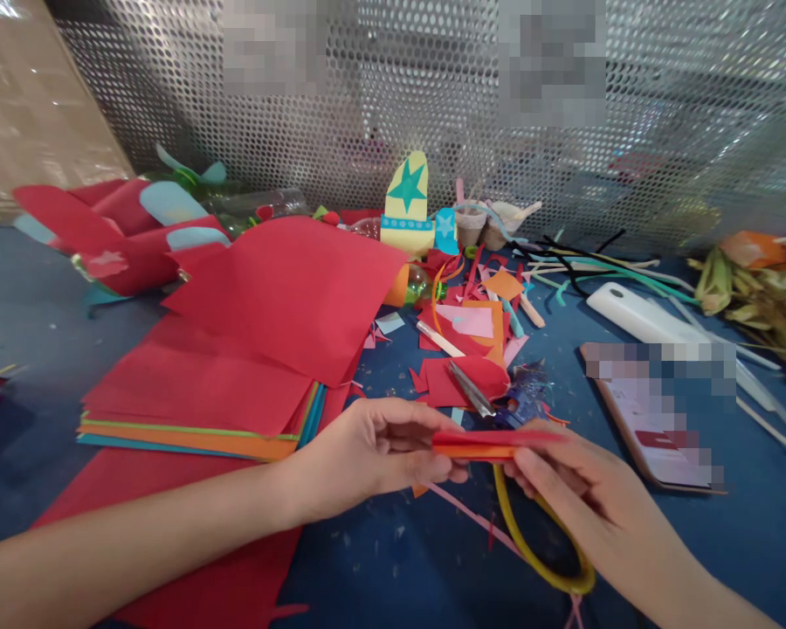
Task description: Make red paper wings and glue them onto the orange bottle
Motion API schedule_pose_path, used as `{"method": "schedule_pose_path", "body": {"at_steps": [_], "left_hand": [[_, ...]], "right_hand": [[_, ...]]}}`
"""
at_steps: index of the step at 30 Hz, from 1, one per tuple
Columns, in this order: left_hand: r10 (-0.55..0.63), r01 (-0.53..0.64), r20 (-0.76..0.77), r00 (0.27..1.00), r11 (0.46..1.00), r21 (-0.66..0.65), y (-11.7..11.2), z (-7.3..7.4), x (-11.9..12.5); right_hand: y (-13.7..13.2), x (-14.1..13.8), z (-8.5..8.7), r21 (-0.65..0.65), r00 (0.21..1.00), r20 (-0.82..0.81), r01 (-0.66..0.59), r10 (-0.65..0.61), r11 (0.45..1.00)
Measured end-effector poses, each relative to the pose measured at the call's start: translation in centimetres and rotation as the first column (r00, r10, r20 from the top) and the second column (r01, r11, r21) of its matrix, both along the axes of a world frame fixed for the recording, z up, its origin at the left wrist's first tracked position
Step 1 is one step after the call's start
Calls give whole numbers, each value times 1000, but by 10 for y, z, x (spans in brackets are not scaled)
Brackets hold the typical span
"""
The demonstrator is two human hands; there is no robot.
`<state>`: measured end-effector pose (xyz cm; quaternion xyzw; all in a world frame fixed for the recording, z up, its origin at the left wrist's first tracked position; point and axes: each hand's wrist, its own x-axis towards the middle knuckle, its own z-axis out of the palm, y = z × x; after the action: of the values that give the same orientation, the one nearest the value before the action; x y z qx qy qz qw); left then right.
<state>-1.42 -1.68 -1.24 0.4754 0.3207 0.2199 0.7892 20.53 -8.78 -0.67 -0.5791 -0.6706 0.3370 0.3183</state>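
Observation:
A narrow folded piece of red and orange paper (475, 445) is held level between my two hands, above the blue table. My left hand (380, 450) pinches its left end between thumb and fingers. At the other end, my right hand (582, 489) grips the paper with the thumb in front. A yellow loop (580, 581), which looks like a scissors handle, shows below my right hand. Metal blades (470, 389) lie just beyond the paper, next to a dark blue crumpled thing (527, 397). Whether loop and blades join is hidden.
At left, red sheets (196, 376) top a stack of coloured paper. Behind are a red paper model (131, 236) and a yellow cut-out with a star (407, 196). Paper scraps (465, 319) litter the middle. A phone (655, 419), a white glue gun (648, 319) and dried husks (753, 297) lie right.

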Motion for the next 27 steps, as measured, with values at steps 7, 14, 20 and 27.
{"method": "schedule_pose_path", "body": {"at_steps": [7,14,20,27], "left_hand": [[15,-16,-26,1000,1000,-10,1,-9,0],[-9,12,66,998,999,-45,3,-5,-4],[19,-19,19,1000,999,33,-1,-3,0],[7,-5,-64,998,999,33,-1,4,3]], "right_hand": [[3,2,-4,41,998,40,-42,41,998],[4,3,-1,97,995,92,-35,26,995],[3,3,0,81,992,112,-60,51,995],[1,1,1,122,986,161,-48,28,991]]}}
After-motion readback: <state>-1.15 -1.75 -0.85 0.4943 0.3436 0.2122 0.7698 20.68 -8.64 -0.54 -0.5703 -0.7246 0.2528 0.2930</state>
